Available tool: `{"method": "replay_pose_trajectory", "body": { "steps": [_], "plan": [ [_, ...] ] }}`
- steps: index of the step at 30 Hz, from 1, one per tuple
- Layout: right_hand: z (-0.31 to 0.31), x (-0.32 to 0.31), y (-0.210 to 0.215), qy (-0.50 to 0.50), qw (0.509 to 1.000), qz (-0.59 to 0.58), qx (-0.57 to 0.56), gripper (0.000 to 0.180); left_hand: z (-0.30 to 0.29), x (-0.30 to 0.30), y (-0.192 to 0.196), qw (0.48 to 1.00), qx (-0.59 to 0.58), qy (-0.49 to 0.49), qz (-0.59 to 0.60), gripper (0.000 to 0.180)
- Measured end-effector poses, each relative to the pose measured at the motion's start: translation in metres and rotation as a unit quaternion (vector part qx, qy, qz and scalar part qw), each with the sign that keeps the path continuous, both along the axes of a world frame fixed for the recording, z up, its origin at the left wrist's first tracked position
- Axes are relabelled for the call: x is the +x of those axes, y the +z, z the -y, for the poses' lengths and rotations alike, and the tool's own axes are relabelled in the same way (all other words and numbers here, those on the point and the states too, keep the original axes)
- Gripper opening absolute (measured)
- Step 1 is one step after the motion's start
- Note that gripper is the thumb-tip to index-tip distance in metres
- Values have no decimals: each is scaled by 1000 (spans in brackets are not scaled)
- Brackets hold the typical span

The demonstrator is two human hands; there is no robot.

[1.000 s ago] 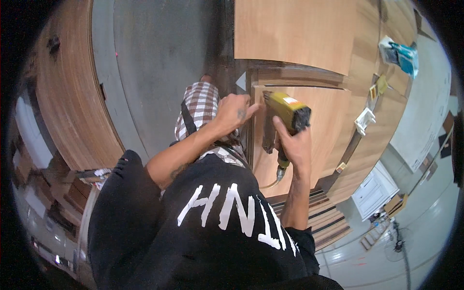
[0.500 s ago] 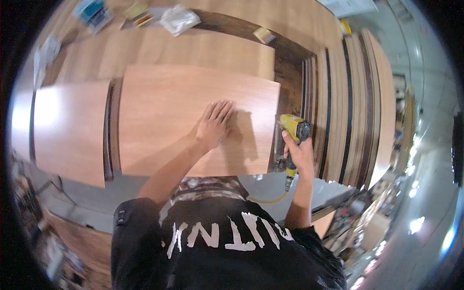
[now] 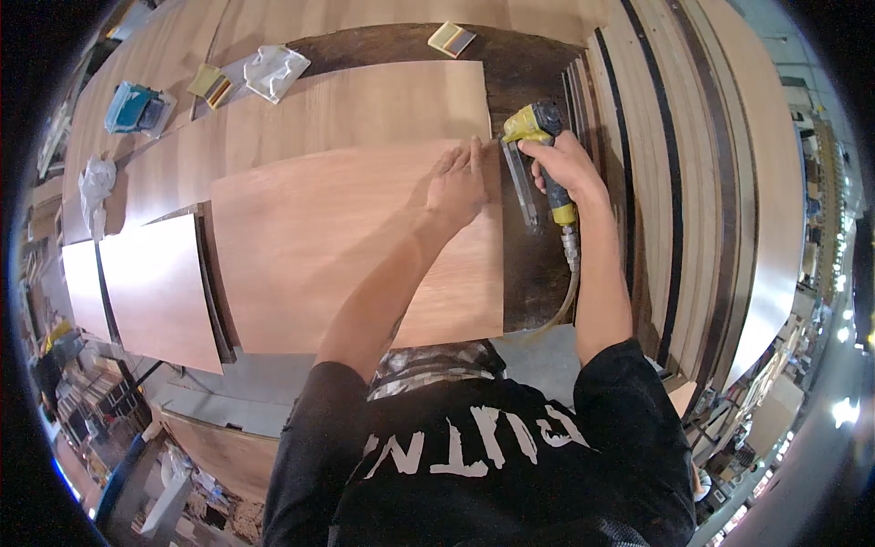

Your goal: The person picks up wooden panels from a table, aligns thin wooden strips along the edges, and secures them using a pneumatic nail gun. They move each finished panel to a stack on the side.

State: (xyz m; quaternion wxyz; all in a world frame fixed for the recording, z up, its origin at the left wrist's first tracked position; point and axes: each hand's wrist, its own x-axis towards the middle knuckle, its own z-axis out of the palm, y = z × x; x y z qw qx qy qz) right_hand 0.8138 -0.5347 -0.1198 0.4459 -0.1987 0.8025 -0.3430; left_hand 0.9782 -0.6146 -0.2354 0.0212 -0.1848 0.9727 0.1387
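Observation:
My left hand (image 3: 458,190) lies on a light wood-grain panel (image 3: 346,246), close to its far right corner. Its forefinger is stretched toward the far edge, and it holds nothing. In my right hand (image 3: 567,166) is a yellow and black air nail gun (image 3: 533,123), gripped by the handle. The gun's nose is at the panel's right edge, near that same corner; I cannot tell whether it touches. From the foot of the handle runs an air hose (image 3: 567,305), down toward my body.
Boards stand on edge in a row (image 3: 674,182) to the right. Behind the panel lies another wood sheet (image 3: 365,109). Farther back are a plastic bag (image 3: 273,73), a teal box (image 3: 137,109) and small nail or staple packs (image 3: 451,39). More panels (image 3: 155,283) stand at left.
My left hand has slid right and away, to the panel's far right corner. The nail gun has moved farther from me along the right edge. The whole view has shifted too.

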Motion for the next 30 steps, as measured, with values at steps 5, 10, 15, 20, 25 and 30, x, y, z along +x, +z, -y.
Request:
{"method": "replay_pose_trajectory", "body": {
  "steps": [5,10,15,20,25,30],
  "plan": [
    [3,-5,-2,4,1000,-6,21,19,-1,0,7,997,73,14,-19,96],
    [3,-4,-2,8,1000,-2,12,24,-2,0,5,994,94,21,-54,93],
    [5,2,4,2,1000,-3,20,24,-1,0,4,993,111,29,-42,89],
    [7,4,9,15,999,-37,27,24,-3,-4,3,998,57,-5,-14,84],
    [7,2,6,21,999,-37,31,22,-4,-6,3,1000,-11,-4,-11,80],
    [11,1,-4,48,996,-53,54,21,-1,37,9,984,150,31,-93,76]
  ]
}}
